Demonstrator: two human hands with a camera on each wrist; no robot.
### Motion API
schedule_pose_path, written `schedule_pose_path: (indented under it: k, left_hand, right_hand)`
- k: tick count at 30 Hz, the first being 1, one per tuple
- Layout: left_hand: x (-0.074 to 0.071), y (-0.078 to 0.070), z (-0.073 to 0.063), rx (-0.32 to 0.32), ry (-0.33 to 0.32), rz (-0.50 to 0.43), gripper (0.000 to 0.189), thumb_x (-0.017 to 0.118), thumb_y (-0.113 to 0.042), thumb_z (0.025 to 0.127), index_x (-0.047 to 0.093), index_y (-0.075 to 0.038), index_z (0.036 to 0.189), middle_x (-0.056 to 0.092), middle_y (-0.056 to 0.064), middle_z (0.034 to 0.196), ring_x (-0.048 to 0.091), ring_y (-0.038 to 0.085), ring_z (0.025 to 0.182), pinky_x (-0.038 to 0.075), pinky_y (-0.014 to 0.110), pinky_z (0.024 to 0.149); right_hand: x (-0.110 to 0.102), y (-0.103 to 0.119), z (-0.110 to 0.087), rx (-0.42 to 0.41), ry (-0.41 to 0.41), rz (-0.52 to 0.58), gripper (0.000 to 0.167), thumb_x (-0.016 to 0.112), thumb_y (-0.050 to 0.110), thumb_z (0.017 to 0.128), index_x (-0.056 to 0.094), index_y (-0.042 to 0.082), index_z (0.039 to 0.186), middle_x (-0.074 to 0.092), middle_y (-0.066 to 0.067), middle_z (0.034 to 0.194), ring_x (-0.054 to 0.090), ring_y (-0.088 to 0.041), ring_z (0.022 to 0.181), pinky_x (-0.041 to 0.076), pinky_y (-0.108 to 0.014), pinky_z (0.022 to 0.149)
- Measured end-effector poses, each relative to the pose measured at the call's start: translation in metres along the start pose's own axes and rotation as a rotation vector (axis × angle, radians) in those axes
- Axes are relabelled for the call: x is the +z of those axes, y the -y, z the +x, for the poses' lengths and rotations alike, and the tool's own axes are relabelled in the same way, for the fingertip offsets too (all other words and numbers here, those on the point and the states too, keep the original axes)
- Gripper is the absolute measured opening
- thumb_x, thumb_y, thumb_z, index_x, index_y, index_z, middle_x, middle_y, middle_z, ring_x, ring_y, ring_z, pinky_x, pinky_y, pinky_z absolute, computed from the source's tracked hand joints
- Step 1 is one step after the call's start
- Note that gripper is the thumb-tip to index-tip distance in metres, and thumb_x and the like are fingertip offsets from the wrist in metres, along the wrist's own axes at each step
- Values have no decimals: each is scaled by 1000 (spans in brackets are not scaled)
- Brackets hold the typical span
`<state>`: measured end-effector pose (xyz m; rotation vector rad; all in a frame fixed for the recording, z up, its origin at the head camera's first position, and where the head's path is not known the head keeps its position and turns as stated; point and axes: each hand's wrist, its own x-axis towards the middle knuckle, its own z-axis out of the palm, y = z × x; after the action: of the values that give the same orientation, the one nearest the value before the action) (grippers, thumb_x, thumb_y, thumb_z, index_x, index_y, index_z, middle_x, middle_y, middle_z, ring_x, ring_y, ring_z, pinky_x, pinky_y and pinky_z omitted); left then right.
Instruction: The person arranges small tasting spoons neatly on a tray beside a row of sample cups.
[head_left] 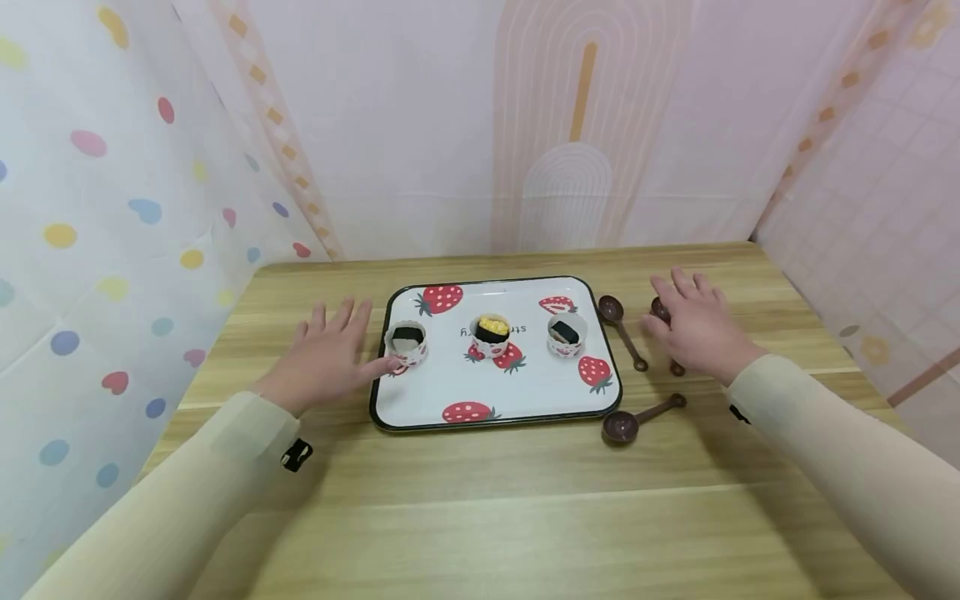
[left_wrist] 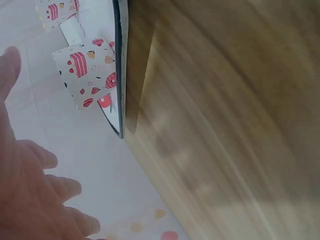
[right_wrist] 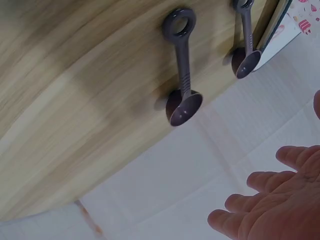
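Note:
My left hand (head_left: 322,357), fingers spread and holding nothing, hovers at the left edge of a white strawberry-print tray (head_left: 435,392). Its thumb overlaps the left paper cup (head_left: 408,357) in the head view. That cup holds a black-and-white sushi piece (head_left: 407,337). A middle paper cup (head_left: 491,347) holds sushi with a yellow topping (head_left: 492,326); the right paper cup (head_left: 567,344) holds a dark-wrapped piece (head_left: 564,332). Over a brown measuring spoon (right_wrist: 184,75) is my right hand (head_left: 697,327), fingers extended, grasping nothing. The hand partly hides this spoon in the head view.
A second brown spoon (head_left: 622,329) lies along the tray's right side. Another spoon (head_left: 637,421) lies at the tray's front right corner. The wooden table (head_left: 480,517) backs onto a patterned curtain (head_left: 420,125), with a dotted curtain (head_left: 112,275) at the left.

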<state>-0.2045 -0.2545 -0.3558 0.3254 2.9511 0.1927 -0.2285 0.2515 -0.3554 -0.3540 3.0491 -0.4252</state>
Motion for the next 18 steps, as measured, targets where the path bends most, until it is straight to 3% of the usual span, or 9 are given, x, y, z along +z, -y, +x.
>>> schedule_pose_path:
  k: [7,18]
  left_hand:
    - [9,2,-6,2,58,23,110,49,-74,99,5,-1,169,2,31,174,-4,68,153,5,82,119]
    - [27,0,-12,23,129,25,113,52,-75,97,15,7,165,12,35,171,8,68,152,12,81,119]
  right_hand:
    - [-2,-6,-6,-3,10,-43,79,46,51,110,23,1,166,7,-37,170,3,-66,154,5,-76,123]
    - [-1,-13,-17,-17,26,-75,68,50,37,111,30,1,164,15,-40,168,9,-68,152,10,-78,121]
